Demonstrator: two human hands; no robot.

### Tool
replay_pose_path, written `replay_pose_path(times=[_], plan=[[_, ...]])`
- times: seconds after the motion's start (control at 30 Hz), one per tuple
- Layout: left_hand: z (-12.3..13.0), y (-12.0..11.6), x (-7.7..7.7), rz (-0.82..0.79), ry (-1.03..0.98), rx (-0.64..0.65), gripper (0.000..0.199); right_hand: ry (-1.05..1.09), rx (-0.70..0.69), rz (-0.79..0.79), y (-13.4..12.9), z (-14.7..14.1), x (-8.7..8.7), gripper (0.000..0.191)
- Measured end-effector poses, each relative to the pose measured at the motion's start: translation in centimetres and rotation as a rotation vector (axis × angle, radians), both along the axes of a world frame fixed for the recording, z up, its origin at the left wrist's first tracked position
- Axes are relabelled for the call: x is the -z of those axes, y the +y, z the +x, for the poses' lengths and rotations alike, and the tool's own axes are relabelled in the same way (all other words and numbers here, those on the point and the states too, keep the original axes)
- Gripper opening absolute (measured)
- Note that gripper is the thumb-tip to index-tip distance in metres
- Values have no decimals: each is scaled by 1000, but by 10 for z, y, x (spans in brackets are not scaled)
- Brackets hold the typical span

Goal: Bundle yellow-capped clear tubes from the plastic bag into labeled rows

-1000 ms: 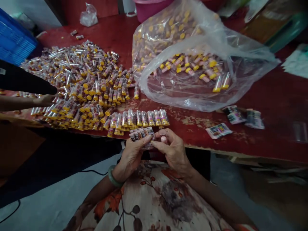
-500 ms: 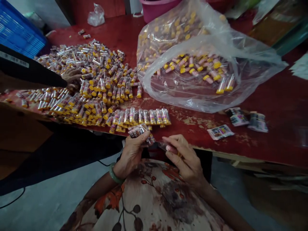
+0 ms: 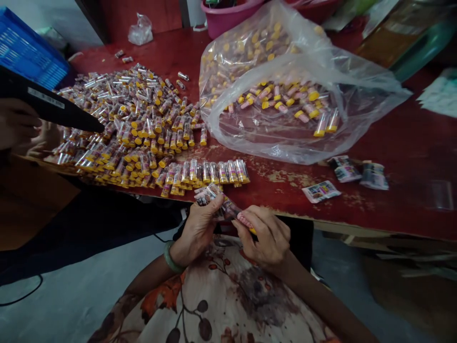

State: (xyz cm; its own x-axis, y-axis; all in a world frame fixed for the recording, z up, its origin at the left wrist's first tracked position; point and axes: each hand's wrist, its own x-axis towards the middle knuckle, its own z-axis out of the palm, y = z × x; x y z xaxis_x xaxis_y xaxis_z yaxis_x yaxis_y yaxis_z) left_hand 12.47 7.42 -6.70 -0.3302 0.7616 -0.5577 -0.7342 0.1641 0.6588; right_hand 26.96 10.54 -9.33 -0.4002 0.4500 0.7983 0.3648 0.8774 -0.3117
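Note:
My left hand [image 3: 198, 226], with a pale green bangle at the wrist, pinches a stack of printed plastic sleeves [image 3: 206, 194] at the table's front edge. In my right hand [image 3: 268, 234] is a small clear tube with pink contents [image 3: 245, 220] and a yellow cap; my fingers partly cover it. The tube's far end meets a sleeve by my left hand; how far inside it is, I cannot tell. Just beyond my hands, sleeved yellow-capped tubes [image 3: 223, 172] stand in a row, joined to a large heap of tubes [image 3: 150, 126] on the left.
An open clear bag [image 3: 264, 147] of unsleeved tubes lies at centre right. Several sleeve bundles [image 3: 321, 191] rest near the right front. At left, another person's hand [image 3: 44, 138] is beside a long black object [image 3: 67, 107]. Behind are a blue crate [image 3: 32, 52] and a pink basin [image 3: 228, 19].
My right hand has brought the tube left, up to the sleeves in my left hand. The other person's hand has drawn back left from the heap.

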Motion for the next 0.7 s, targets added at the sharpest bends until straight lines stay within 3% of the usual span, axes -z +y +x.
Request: replay_pose_path(times=[0.2, 0.33, 0.5, 0.57, 0.7], plan=[[3, -5, 11, 64, 97, 22, 29, 7, 33, 59, -4, -8, 10, 41], [2, -6, 14, 75, 101, 44, 30, -54, 24, 99, 0, -12, 5, 31], [-5, -4, 8, 35, -14, 14, 29, -23, -336, -382, 7, 2, -8, 40], [-6, -4, 7, 24, -41, 31, 29, 18, -345, -474, 6, 7, -8, 38], [0, -8, 6, 48, -60, 104, 30, 188, -210, -446, 1, 5, -1, 42]])
